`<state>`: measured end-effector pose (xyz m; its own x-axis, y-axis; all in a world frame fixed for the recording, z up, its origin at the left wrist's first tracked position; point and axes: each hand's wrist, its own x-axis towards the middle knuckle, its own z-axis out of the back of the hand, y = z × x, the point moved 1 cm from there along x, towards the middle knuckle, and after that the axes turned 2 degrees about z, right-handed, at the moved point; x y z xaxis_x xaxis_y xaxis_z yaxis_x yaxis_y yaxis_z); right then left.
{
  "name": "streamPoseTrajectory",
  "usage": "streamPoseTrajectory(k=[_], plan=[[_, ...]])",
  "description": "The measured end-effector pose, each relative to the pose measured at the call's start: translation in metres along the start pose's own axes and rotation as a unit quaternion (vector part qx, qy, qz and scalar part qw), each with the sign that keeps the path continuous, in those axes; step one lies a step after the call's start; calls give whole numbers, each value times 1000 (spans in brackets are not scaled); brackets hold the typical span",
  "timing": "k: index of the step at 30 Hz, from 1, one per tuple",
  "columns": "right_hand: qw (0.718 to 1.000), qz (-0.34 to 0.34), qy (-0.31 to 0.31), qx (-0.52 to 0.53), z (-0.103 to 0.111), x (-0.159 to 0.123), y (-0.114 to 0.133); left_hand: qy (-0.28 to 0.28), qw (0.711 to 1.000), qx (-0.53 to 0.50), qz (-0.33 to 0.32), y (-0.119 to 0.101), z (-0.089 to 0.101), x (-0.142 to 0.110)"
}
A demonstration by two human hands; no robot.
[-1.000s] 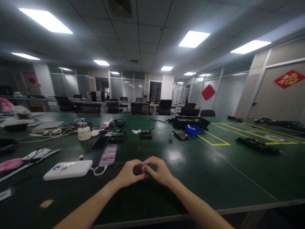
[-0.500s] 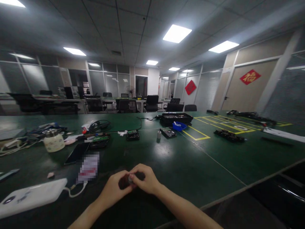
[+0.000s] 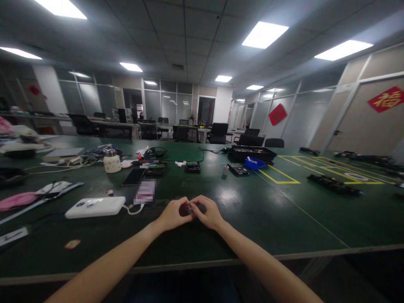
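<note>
My left hand (image 3: 173, 215) and my right hand (image 3: 207, 212) meet at the fingertips over the near middle of the green table (image 3: 249, 227). Between their fingers is a small round grey object (image 3: 190, 207), mostly covered, whose kind I cannot make out. Both hands are closed on it, thumbs and fingers curled. Beyond them stand a small pale cylinder (image 3: 225, 170) and, beside it, a hard drive (image 3: 239, 169). Another drive-like unit with a circuit board (image 3: 192, 167) lies farther left.
To the left are a white power bank (image 3: 96, 207) with a cable, a dark phone (image 3: 134, 177) and a cream flask (image 3: 112, 163). A blue tray (image 3: 255, 164) sits before a black bin (image 3: 268, 156). A long black part (image 3: 334, 185) lies right, near yellow tape.
The view has shifted left and down, showing more of the table's left side and its front edge. Both hands stay together around the small object.
</note>
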<state>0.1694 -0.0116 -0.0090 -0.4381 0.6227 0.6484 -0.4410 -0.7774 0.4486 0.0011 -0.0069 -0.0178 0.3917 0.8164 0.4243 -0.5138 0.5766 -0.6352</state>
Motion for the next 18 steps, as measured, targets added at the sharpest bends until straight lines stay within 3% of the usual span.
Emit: streamPoseTrajectory(k=[9,13,18], plan=[[999,-2,2,-39,3,0,2,21,1000,-2,12,3,-2,3],[1000,-8,4,-24,3,1,-1,42,997,-60,20,4,3,6],[998,-51,29,24,3,3,-9,-32,994,-104,29,-1,15,7]])
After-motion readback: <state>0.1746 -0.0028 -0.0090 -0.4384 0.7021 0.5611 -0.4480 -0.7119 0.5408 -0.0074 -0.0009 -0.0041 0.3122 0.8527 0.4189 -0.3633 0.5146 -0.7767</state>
